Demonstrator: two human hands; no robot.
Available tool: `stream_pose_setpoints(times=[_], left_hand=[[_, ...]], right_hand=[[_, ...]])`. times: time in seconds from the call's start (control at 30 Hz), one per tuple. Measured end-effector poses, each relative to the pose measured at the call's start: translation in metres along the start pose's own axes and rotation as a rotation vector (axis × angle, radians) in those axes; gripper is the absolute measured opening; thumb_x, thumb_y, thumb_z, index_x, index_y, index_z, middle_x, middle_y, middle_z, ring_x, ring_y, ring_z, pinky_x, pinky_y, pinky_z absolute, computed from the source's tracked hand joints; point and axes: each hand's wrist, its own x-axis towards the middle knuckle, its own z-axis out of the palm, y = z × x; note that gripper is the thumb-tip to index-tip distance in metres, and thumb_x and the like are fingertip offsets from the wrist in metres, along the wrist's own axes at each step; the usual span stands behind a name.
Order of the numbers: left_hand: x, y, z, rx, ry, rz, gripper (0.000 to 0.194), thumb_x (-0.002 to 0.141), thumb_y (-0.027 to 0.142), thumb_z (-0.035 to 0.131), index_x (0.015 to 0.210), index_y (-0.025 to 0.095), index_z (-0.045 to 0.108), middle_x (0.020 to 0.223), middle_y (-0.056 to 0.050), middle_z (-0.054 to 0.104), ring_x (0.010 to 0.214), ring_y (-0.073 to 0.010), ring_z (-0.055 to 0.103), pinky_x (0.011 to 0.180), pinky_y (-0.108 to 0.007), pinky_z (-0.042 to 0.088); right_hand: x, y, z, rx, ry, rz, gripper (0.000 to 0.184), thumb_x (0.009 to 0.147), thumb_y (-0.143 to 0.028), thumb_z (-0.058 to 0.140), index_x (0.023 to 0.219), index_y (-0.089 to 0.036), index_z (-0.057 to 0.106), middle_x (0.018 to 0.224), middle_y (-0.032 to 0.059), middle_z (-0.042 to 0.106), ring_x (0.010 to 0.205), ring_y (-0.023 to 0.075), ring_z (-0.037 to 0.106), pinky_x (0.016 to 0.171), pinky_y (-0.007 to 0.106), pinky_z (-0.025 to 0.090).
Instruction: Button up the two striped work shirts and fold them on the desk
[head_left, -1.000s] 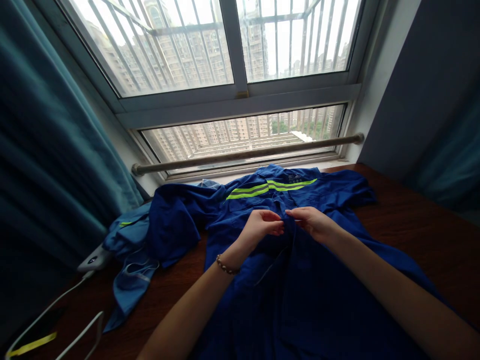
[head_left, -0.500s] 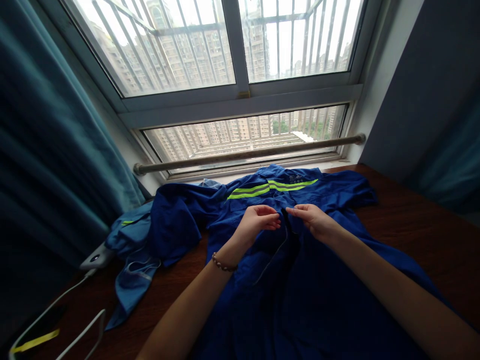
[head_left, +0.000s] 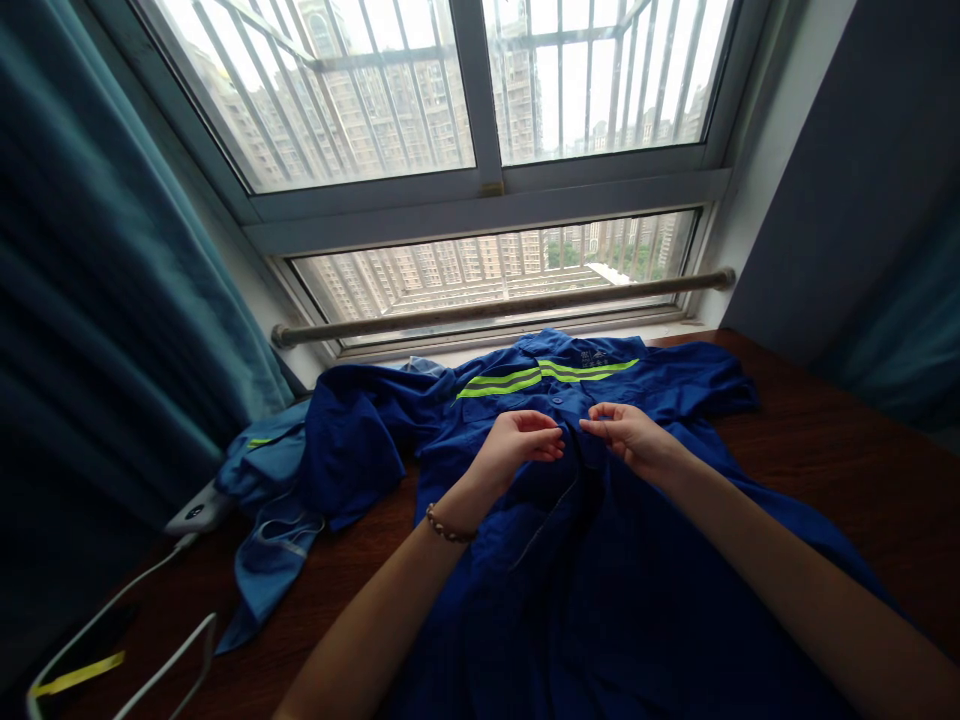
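while the blue shirt (head_left: 622,550) covers lower centre, left hand (head_left: 516,445) and right hand (head_left: 639,440) pinch its front between their fingers (head_left: 545,438).

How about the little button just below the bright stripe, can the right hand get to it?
Probably yes. The right hand is close by, and nothing covers the button on the blue garment. I can't tell whether that hand's fingers are pinching cloth, though.
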Motion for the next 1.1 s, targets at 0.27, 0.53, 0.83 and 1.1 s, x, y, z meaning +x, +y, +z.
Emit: stream_pose_setpoints(times=[0.27,0.53,0.83,1.1], left_hand=[[-0.001,-0.002,0.001,-0.036,-0.035,-0.021,0.027,0.058,0.023,0.075,0.078,0.01,0.062,0.069,-0.007,0.066,0.06,-0.0142,0.064,0.06,-0.024,0.051],[-0.002,-0.004,0.0,-0.003,-0.016,0.055,0.026,0.055,0.023,0.076,0.072,0.009,0.062,0.065,-0.006,0.066,0.061,-0.0174,0.065,0.063,-0.028,0.052],[-0.005,-0.001,0.006,0.072,0.032,0.111,0.024,0.056,0.025,0.076,0.07,0.009,0.065,0.063,-0.007,0.067,0.061,-0.018,0.064,0.062,-0.027,0.052],[-0.005,-0.002,0.008,0.102,0.058,0.103,0.021,0.059,0.025,0.074,0.072,0.009,0.068,0.065,-0.007,0.068,0.061,-0.0181,0.064,0.063,-0.027,0.052]], right_hand=[[-0.001,0.004,0.005,0.025,0.033,-0.022,0.031,0.058,-0.02,0.075,0.08,-0.017,0.053,0.065,-0.0001,0.063,0.053,0.0088,0.058,0.049,0.018,0.048],[-0.001,0.002,0.002,-0.009,0.071,-0.037,0.027,0.059,-0.018,0.073,0.08,-0.016,0.056,0.064,-0.0005,0.063,0.054,0.009,0.059,0.051,0.018,0.048],[-0.006,-0.003,0.003,-0.157,0.045,-0.14,0.028,0.058,-0.024,0.073,0.083,-0.015,0.062,0.066,0.0016,0.065,0.059,0.0123,0.061,0.055,0.022,0.05],[-0.014,-0.005,0.011,-0.349,0.002,-0.257,0.021,0.061,-0.018,0.063,0.081,-0.016,0.066,0.08,0.0025,0.066,0.069,0.0145,0.062,0.053,0.02,0.051]])
